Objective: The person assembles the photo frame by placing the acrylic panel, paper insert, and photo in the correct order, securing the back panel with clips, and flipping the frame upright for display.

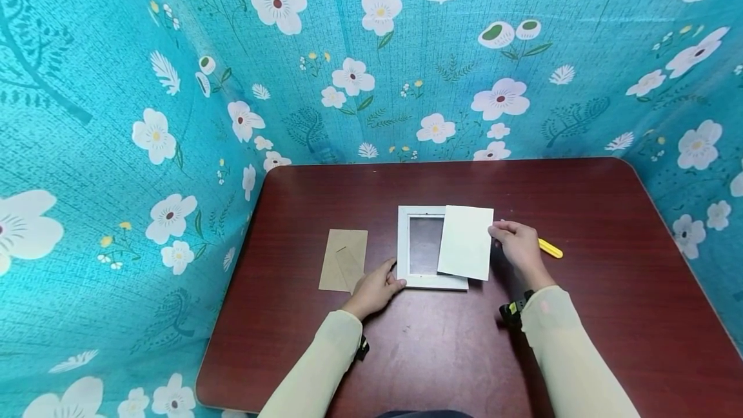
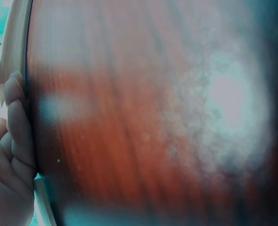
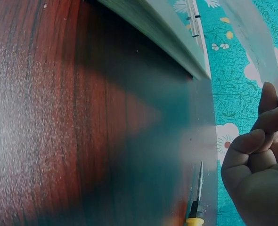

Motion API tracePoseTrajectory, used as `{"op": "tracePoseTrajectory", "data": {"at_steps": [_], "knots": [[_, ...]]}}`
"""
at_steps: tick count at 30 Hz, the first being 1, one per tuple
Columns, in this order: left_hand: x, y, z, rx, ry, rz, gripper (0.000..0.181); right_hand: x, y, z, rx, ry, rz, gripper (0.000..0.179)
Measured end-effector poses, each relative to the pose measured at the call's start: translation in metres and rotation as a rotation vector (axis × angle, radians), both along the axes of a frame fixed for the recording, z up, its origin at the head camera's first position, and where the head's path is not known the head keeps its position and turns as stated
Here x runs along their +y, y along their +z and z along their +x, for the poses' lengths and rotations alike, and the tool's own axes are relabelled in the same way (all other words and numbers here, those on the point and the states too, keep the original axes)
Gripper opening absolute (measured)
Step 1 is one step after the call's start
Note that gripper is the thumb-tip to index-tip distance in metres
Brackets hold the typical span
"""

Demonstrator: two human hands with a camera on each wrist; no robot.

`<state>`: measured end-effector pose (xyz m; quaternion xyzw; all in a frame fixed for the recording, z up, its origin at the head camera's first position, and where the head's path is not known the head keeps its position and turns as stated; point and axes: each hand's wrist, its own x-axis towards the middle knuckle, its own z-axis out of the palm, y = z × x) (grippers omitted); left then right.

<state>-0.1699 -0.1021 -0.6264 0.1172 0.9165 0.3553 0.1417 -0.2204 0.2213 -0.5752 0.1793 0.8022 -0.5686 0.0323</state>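
Observation:
A white picture frame [image 1: 403, 237] lies on the table, its opening showing a pane or bare inner area. My left hand [image 1: 374, 288] holds the frame at its lower left corner; in the left wrist view, the thumb and fingers of that hand [image 2: 12, 155] meet the frame's edge [image 2: 15, 42]. Between thumb and fingers, my right hand [image 1: 518, 247] pinches the right edge of a white rectangular sheet [image 1: 466, 242]. The sheet is raised over the frame's right side and covers it. In the right wrist view the sheet [image 3: 257, 40] appears thin, apart from the frame [image 3: 162, 35].
A brown backing board [image 1: 331, 263] with a stand flap lies left of the frame, partly behind my left hand. Right of my right hand is a yellow-handled tool [image 1: 550, 248] with a thin metal shaft. Floral curtains [image 1: 377, 82] surround the dark red table [image 1: 604, 315].

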Motion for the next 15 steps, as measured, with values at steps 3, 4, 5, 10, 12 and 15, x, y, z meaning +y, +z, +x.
{"op": "tracePoseTrajectory", "data": {"at_steps": [3,4,5,10,12,15], "knots": [[0.000,0.000,0.000,-0.003,0.005,0.006,0.062,-0.002,-0.001,-0.001,-0.002,0.008,0.003,0.037],[0.000,0.000,0.000,-0.004,0.006,0.008,0.062,-0.003,-0.002,-0.001,-0.003,0.011,0.006,0.037],[0.000,0.001,0.000,-0.004,0.008,0.008,0.062,-0.004,-0.002,-0.002,-0.004,0.010,0.007,0.036],[-0.001,0.001,0.001,-0.003,0.013,0.012,0.062,-0.008,-0.003,-0.006,-0.008,0.024,0.022,0.034],[-0.001,0.001,0.001,-0.002,0.014,0.012,0.062,-0.010,-0.004,-0.008,-0.007,0.028,0.026,0.033],[-0.001,0.000,0.001,-0.002,0.015,0.012,0.062,-0.012,-0.004,-0.010,-0.002,0.032,0.026,0.032]]}}
